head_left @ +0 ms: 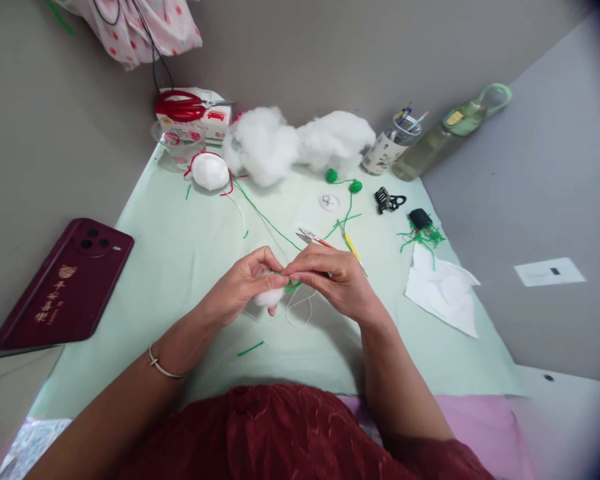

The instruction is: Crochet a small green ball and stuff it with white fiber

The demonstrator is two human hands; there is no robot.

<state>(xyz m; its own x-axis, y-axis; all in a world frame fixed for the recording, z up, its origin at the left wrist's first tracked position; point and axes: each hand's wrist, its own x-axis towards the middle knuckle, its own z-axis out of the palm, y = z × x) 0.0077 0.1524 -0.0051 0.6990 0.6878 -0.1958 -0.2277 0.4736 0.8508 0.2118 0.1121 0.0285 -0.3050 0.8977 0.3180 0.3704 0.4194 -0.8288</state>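
Note:
My left hand point(235, 285) is closed around a small white fluffy piece point(269, 297), its thumb and fingers pressed on the upper side. Fingertips of my right hand point(344, 279) pinch together right against the left thumb, where green yarn point(293, 287) comes out. What exactly the right fingertips grip is hidden. Thin white thread point(300, 313) loops down below the hands. Just beyond the right hand lie small scissors point(309, 235), blades pointing left, and a yellow-handled tool point(351, 247) partly behind the fingers.
White stuffing point(263, 147), a white ball with red yarn point(210, 171), red-handled scissors point(183, 105), a pen holder point(393, 145) and a bottle point(430, 147) line the back. Green yarn balls point(356, 187), a hair clip point(390, 200) and white cloth point(443, 293) lie right; a phone point(65, 283) left.

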